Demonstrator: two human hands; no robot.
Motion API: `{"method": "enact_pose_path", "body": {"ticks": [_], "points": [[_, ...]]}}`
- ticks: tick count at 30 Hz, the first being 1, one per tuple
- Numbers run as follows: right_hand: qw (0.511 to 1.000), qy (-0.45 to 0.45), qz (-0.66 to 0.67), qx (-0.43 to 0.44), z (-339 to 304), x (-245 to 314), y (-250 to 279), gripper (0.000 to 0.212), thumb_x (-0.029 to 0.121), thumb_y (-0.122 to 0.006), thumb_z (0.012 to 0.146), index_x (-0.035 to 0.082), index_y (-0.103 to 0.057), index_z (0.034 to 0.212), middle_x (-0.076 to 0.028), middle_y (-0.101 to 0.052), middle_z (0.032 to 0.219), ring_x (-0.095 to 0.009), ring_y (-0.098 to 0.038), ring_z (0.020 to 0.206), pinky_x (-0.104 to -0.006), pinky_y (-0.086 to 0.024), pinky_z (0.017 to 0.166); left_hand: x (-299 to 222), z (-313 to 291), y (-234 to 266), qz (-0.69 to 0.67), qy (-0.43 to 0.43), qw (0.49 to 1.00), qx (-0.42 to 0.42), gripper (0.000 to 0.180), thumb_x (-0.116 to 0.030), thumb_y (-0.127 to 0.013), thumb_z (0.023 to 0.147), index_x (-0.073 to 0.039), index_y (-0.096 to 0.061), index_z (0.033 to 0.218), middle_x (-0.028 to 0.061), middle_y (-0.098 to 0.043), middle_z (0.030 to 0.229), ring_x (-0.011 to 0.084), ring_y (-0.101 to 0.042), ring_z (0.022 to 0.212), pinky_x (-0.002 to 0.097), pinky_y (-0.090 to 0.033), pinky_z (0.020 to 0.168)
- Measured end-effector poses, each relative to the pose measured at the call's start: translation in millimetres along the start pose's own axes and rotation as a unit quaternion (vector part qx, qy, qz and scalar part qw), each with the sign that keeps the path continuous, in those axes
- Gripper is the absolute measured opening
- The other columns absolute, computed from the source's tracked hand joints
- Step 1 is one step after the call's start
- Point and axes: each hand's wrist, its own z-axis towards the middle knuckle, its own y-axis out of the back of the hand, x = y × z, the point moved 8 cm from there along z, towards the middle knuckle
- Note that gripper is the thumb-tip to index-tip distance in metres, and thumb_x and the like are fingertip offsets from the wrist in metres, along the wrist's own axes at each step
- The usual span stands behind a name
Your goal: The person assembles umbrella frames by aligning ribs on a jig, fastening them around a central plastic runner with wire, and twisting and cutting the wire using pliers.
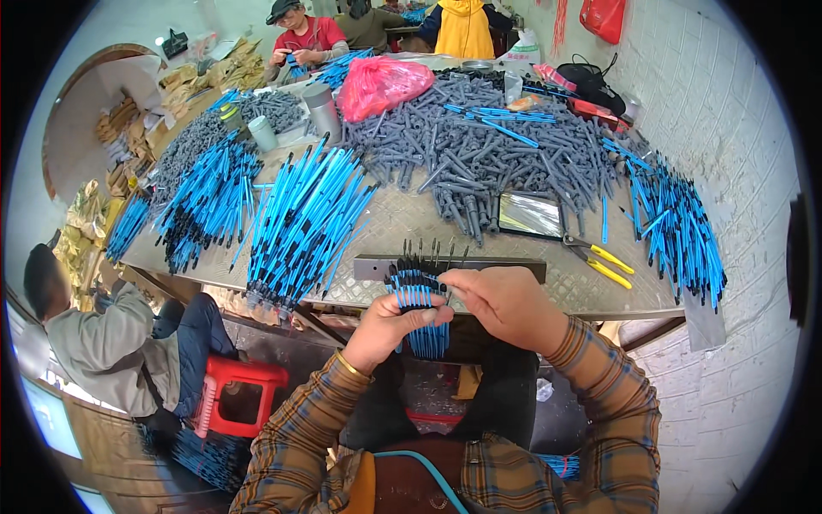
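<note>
A bundle of thin blue rods with black ends (426, 341) is wrapped in the fingers of my left hand (385, 327), held at the table's near edge. Several thin dark pins (436, 250) stand up just behind the bundle's top, along a dark metal bar (514, 269). My right hand (511, 307) is closed in a pinch at the bundle's upper right side; what lies between its fingertips is too small to make out. More blue rods (304, 210) are heaped left of the bar.
Grey plastic tubes (488, 154) cover the table's middle. Yellow-handled pliers (604, 264) and a phone-like dark slab (531, 214) lie right of centre. Further blue rods (681, 223) pile at the right. One person (312, 36) sits opposite; another (111, 334) sits at left beside a red stool (240, 394).
</note>
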Motion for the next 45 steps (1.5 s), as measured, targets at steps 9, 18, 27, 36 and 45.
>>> {"method": "enact_pose_path", "body": {"ticks": [9,18,27,36,45], "points": [[1.000,0.002,-0.005,0.011,-2.3,-1.4,-0.6,0.022,0.013,-0.055,0.083,0.012,-0.060,0.104,-0.010,-0.055,0.064,-0.029,-0.057,0.062,-0.0376,-0.043,0.054,-3.0,-0.9,-0.2,-0.007,0.001,1.000,-0.018,0.019,0.000,-0.056,0.083,0.001,-0.061,0.101,0.0119,-0.065,0.095,0.0211,-0.063,0.090,0.0331,-0.050,0.083],[1.000,-0.004,0.000,0.003,-4.0,-2.2,3.1,0.021,0.013,-0.056,0.082,0.012,-0.061,0.103,-0.010,-0.054,0.063,-0.029,-0.056,0.060,-0.0383,-0.043,0.054,-3.2,-1.1,-5.3,0.002,0.021,1.000,-0.001,0.020,0.000,-0.055,0.085,0.001,-0.060,0.104,0.0129,-0.065,0.098,0.0205,-0.062,0.094,0.0320,-0.049,0.086],[1.000,0.001,0.000,0.006,-6.9,-0.4,4.0,0.022,0.013,-0.057,0.081,0.012,-0.062,0.102,-0.010,-0.055,0.064,-0.029,-0.056,0.061,-0.0376,-0.043,0.054,-2.2,-1.6,-5.0,0.003,0.022,1.000,-0.006,0.020,0.001,-0.055,0.084,0.001,-0.061,0.103,0.0124,-0.065,0.098,0.0198,-0.062,0.094,0.0321,-0.049,0.086],[1.000,0.007,-0.022,0.017,-5.1,4.7,5.2,0.024,0.012,-0.057,0.080,0.013,-0.061,0.103,-0.009,-0.055,0.065,-0.028,-0.056,0.061,-0.0375,-0.043,0.054,-1.0,-1.2,-6.0,0.011,0.022,1.000,0.017,0.021,0.001,-0.054,0.086,0.001,-0.060,0.106,0.0129,-0.064,0.101,0.0190,-0.060,0.098,0.0299,-0.047,0.089],[0.998,0.038,-0.030,0.026,-3.4,6.7,3.2,0.028,0.010,-0.056,0.077,0.015,-0.060,0.104,-0.008,-0.053,0.063,-0.027,-0.055,0.061,-0.0368,-0.044,0.054,-1.0,-1.4,-7.9,0.028,0.017,0.999,0.033,0.021,0.000,-0.054,0.086,0.000,-0.060,0.107,0.0106,-0.065,0.101,0.0171,-0.060,0.097,0.0284,-0.047,0.088]]}}
